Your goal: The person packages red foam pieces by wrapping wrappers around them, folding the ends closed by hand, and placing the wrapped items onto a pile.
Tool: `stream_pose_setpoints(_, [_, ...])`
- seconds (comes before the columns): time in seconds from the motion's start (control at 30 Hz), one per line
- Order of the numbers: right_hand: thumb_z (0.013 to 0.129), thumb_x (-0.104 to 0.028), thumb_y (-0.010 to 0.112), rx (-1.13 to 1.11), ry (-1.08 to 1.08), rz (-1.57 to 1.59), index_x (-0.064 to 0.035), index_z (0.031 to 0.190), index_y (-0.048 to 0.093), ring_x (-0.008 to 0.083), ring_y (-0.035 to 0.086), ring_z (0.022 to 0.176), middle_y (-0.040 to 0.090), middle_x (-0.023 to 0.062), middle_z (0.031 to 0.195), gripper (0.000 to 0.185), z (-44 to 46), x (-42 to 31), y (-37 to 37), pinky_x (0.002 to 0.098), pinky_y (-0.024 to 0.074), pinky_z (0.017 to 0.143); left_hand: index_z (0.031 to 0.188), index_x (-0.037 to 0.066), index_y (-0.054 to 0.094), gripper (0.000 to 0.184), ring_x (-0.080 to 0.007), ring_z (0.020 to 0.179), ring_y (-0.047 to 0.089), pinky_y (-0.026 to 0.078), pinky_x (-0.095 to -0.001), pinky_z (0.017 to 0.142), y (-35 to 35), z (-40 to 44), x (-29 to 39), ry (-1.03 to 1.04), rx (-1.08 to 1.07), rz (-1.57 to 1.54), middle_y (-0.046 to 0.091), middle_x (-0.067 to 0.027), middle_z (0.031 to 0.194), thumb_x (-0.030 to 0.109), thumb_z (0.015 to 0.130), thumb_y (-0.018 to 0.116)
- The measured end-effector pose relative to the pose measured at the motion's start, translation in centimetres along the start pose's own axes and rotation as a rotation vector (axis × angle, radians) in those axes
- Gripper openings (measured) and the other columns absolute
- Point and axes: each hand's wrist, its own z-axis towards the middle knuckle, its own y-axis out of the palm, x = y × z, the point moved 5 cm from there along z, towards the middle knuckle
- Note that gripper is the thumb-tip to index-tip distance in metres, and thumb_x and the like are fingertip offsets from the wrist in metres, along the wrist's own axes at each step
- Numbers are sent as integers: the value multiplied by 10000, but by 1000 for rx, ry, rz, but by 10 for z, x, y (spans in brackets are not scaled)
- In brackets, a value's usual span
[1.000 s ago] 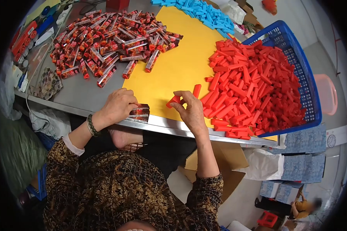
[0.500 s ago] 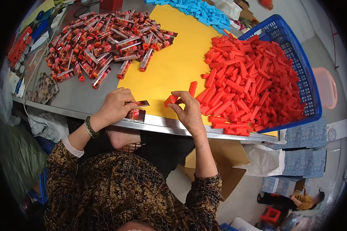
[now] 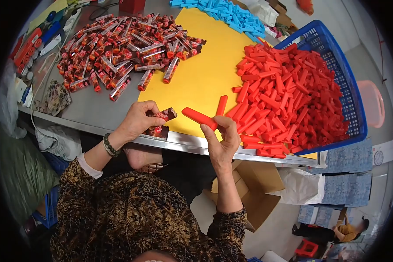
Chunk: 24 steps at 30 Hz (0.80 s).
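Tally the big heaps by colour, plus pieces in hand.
Red heap: 1
Light-blue heap: 1
Dark-and-red printed heap: 1
Red piece in right hand: 1
Printed sleeve in left hand: 1
Total: 5
Pieces within heaps overlap too much to count.

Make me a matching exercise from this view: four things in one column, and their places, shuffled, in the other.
Things:
1. Red stick
2. Beaded bracelet
3. Light-blue sticks
4. Printed wrapper

Places:
A. At the far edge of the yellow sheet
B. Pinched by the left hand
C. Pinched by the right hand
D. Around the left wrist

Pairs: 1-C; 2-D; 3-A; 4-B
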Motion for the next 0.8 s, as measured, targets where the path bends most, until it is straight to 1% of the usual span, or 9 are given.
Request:
stream_pose_setpoints(0.1, [735, -27, 788, 61, -45, 66, 34, 939, 574, 213, 613, 738, 620, 132, 864, 302, -6, -6, 3, 300, 495, 699, 755, -1, 615, 163, -56, 629, 544, 442, -235, 560, 2, -3, 11, 128, 37, 169, 605, -4, 686, 49, 732, 769])
stream_pose_setpoints(0.23, [724, -11, 791, -11, -179, -31, 38, 940, 572, 250, 624, 751, 623, 152, 873, 312, -7, -22, 8, 305, 499, 700, 774, 0, 613, 149, -109, 611, 544, 434, -268, 562, 6, -7, 23, 271, 74, 290, 571, -31, 701, 25, 717, 749])
stream_pose_setpoints(0.33, [718, -9, 794, -52, -214, -50, 38, 939, 573, 257, 629, 754, 624, 156, 866, 316, -8, -30, 10, 307, 501, 698, 787, 5, 613, 131, -151, 632, 556, 439, -295, 575, 9, -11, 35, 374, 104, 404, 557, -53, 718, 12, 721, 727])
stream_pose_setpoints(0.4, [744, -44, 790, -60, -83, 1, 33, 938, 579, 220, 627, 753, 631, 130, 844, 297, -8, -22, 8, 300, 504, 702, 791, 11, 613, 118, -169, 652, 565, 444, -311, 584, 13, -14, 37, 464, 130, 485, 557, -60, 725, 9, 731, 715])
stream_pose_setpoints(0.47, [761, -69, 787, -61, 113, 78, 31, 937, 581, 191, 626, 756, 635, 113, 835, 288, -7, -9, 7, 293, 505, 707, 846, 5, 643, 152, -155, 664, 564, 437, -293, 589, 19, -18, 41, 460, 98, 457, 571, -58, 738, 13, 720, 727])
stream_pose_setpoints(0.5, [781, -99, 781, -54, 194, 123, 34, 927, 581, 153, 619, 757, 637, 90, 825, 281, -7, 1, 8, 280, 504, 716, 874, 2, 659, 177, -147, 670, 563, 434, -284, 592, 22, -19, 43, 461, 84, 444, 578, -57, 745, 15, 714, 734])
stream_pose_setpoints(0.6, [779, -104, 784, -70, 379, 363, 39, 946, 584, 143, 619, 754, 636, 85, 823, 297, -8, 17, 14, 274, 501, 733, 955, 8, 683, 232, -130, 684, 557, 449, -272, 616, 30, -17, 38, 374, -5, 277, 581, -45, 775, 6, 728, 729])
stream_pose_setpoints(0.7, [780, -91, 774, -130, 292, 173, 36, 988, 587, 173, 631, 774, 644, 98, 857, 307, -6, 10, 21, 285, 500, 749, 1070, 22, 669, 266, -103, 805, 614, 514, -248, 730, 39, -15, 17, 166, -142, 49, 645, -38, 874, 27, 806, 703])
stream_pose_setpoints(0.8, [782, -77, 760, -208, 40, -21, 27, 1022, 588, 217, 646, 816, 649, 124, 924, 313, -5, -5, 30, 304, 501, 757, 1111, -16, 635, 270, -78, 855, 604, 513, -225, 770, 49, -16, 6, 62, -165, -229, 648, -33, 967, 26, 848, 680])
